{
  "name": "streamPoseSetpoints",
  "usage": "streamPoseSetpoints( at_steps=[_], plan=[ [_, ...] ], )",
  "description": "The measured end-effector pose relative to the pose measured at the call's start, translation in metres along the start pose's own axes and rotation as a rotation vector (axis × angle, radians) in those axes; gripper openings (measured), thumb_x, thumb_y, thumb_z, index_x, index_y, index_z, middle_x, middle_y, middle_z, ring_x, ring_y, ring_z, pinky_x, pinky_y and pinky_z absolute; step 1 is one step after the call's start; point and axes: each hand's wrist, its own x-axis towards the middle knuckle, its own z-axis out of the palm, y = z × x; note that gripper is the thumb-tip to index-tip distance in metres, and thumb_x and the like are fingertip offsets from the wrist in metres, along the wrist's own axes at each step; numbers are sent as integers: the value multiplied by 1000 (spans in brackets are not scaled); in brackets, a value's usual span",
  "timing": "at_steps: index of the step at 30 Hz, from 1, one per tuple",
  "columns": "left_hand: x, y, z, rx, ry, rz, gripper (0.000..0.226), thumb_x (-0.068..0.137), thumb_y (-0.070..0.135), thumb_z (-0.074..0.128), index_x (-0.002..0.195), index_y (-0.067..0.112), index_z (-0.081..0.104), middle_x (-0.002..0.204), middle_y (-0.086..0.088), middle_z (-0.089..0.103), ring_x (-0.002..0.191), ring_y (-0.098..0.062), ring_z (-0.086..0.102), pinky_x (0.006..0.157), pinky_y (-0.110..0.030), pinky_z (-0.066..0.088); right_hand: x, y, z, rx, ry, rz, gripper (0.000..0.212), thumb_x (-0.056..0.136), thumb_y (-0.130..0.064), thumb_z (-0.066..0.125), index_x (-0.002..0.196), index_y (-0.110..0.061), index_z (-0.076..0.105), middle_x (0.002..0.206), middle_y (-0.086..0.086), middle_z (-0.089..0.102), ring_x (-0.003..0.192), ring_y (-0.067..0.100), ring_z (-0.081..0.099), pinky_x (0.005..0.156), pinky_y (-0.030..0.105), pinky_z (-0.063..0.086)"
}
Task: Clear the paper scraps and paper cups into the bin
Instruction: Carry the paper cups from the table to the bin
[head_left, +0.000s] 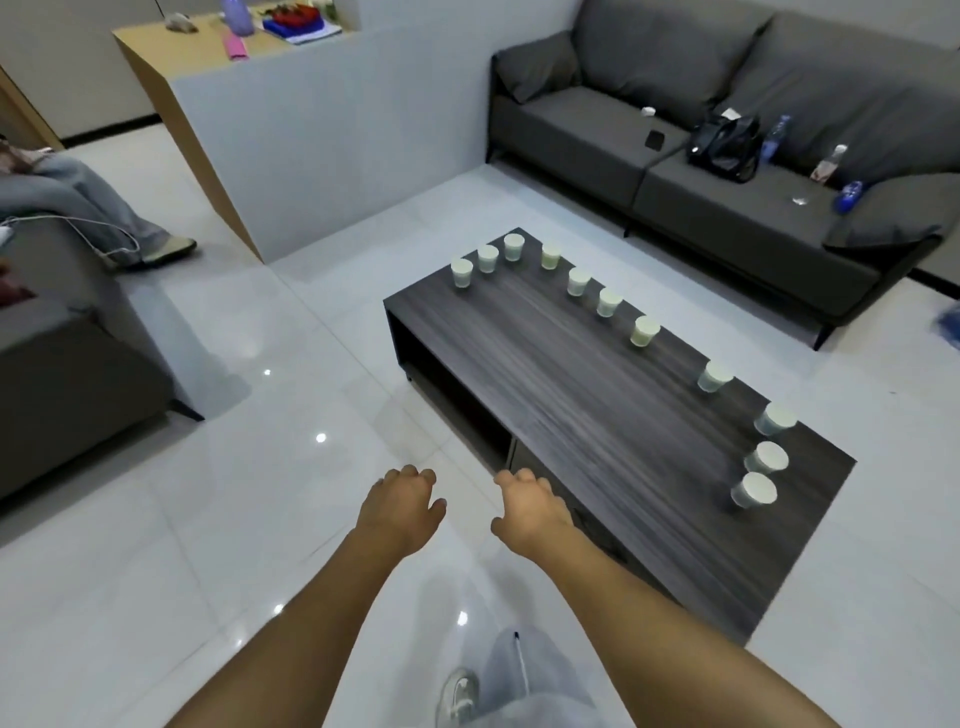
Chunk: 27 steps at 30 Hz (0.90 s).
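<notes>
Left hand (400, 506) and right hand (530, 512) held out side by side over white floor (234, 467), fingers loosely curled, nothing held. Eleven paper cups (645, 331) stood upside down on dark coffee table (571, 415), ranged along far and right edges, well apart from hands. Grey sofa (727, 156) seen beyond table. Bin not seen.

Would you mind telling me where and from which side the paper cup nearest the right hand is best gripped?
I would grip the nearest paper cup around its side wall, just under the flat top. It appears to stand upside down, so there is probably no open rim to pinch. The right hand could come from the table's near edge, where no other cup blocks it.
</notes>
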Motion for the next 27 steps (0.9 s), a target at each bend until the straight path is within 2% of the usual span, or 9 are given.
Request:
streamPoseSetpoints(
  at_steps=[3, 9, 18, 27],
  plan=[
    [46, -18, -20, -8, -30, -24, 46, 97, 40, 41, 135, 15, 46, 127, -6, 52, 118, -24, 48, 95, -33, 43, 51, -14, -23, -11, -37, -3, 50, 90, -20, 56, 136, -17, 37, 135, 9, 40, 124, 29, 41, 98, 40, 42],
    [164, -50, -70, -39, -25, -73, 47, 97, 41, 41, 137, 16, 44, 130, -5, 51, 121, -24, 46, 96, -33, 41, 177, -36, -83, -17, -42, -40, 61, 92, -20, 55, 147, -18, 29, 142, 9, 37, 128, 29, 38, 101, 38, 41],
    [300, -107, -154, -87, -39, -181, 48, 98, 40, 41, 137, 14, 44, 131, -7, 51, 121, -25, 47, 97, -34, 42, 335, -96, -171, -59, -93, -149, 49, 93, -25, 56, 136, -15, 37, 135, 9, 40, 125, 29, 40, 102, 39, 40],
    [427, -226, -213, -58, -78, -195, 45, 97, 40, 40, 132, 12, 47, 128, -8, 52, 117, -25, 49, 95, -34, 43, 484, -195, -210, -64, -129, -137, 51, 92, -24, 55, 139, -16, 35, 137, 8, 39, 125, 28, 40, 100, 39, 41]
  ],
)
